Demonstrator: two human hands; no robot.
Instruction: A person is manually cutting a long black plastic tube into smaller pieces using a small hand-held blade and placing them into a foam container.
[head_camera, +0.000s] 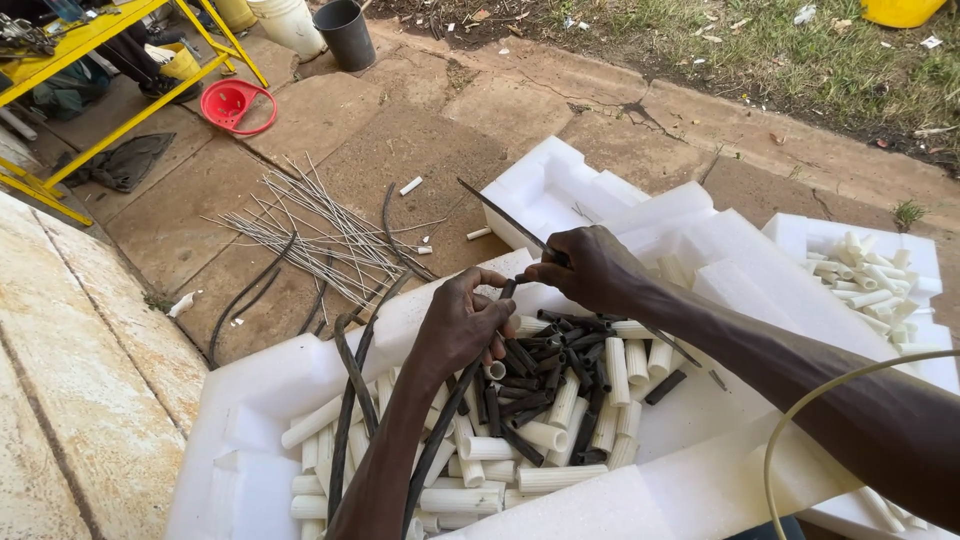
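Head view: left hand (462, 325) clenched on a black tube (505, 292) above the foam tray (300, 375) of white and black tube pieces, right hand (588, 266) gripping a long blade (503, 214) at its end — likely slip toward the left fingers (497, 330).

A short black tube piece (508, 290) stands nearly upright, pinched at its lower end, above the middle of the white foam tray (250, 420), toward its far edge. A long, thin, dark blade (500, 212) slants up and left from beside the tube's top, its tip past the tray's far edge. A long black hose (440, 440) runs from the tray's middle down to its near edge.
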